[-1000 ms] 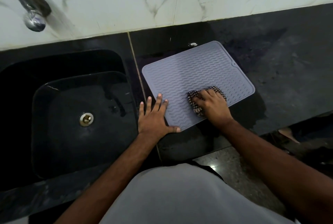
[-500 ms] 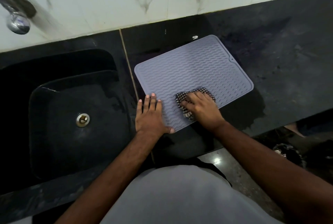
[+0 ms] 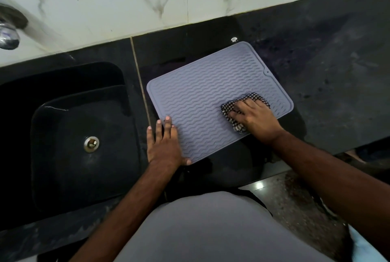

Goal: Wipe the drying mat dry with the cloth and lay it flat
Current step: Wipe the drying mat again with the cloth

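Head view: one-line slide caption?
Right hand wipes the grey drying mat with a checked cloth; left hand pins its near corner.

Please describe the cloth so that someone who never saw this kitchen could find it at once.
Right of the black sink, a grey ribbed drying mat lies on the dark counter. On its near right part, the right hand presses the cloth, the only black-and-white checked thing there.

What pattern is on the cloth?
A small dark-and-white check, seen in the head view; the cloth sits bunched under the right hand.
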Demonstrator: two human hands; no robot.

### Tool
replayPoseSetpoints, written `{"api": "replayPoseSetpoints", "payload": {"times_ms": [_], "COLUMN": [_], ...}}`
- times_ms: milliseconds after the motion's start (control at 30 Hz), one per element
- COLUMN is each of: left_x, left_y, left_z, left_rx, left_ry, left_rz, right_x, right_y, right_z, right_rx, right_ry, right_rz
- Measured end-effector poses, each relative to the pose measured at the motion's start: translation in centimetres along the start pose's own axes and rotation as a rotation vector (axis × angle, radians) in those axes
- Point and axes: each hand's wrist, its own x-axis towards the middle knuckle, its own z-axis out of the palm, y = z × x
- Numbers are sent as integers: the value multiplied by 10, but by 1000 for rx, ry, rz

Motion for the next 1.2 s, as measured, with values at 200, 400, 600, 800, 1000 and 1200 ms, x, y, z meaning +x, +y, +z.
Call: {"api": "replayPoseSetpoints", "payload": {"times_ms": [200, 400, 600, 800, 1000, 1200], "left_x": [3, 15, 17, 13, 3, 0], "left_y": [20, 29, 32, 26, 13, 4], "left_z": [-12, -21, -24, -19, -7, 3], "left_rx": [148, 174, 194, 114, -5, -119], "left_ry": [-41, -43, -52, -13, 16, 34], "left_rz": [-70, -120, -132, -94, -38, -10], "right_x": [-12, -23, -36, -37, -7, 28], "right_y": [38, 73, 105, 113, 30, -105], "right_z": [0, 0, 2, -4, -25, -21], "right_rx": [-10, 15, 19, -43, 148, 263], "right_ry": [-34, -78, -95, -93, 5, 79], "right_rz": [35, 108, 192, 357, 470, 35]}}
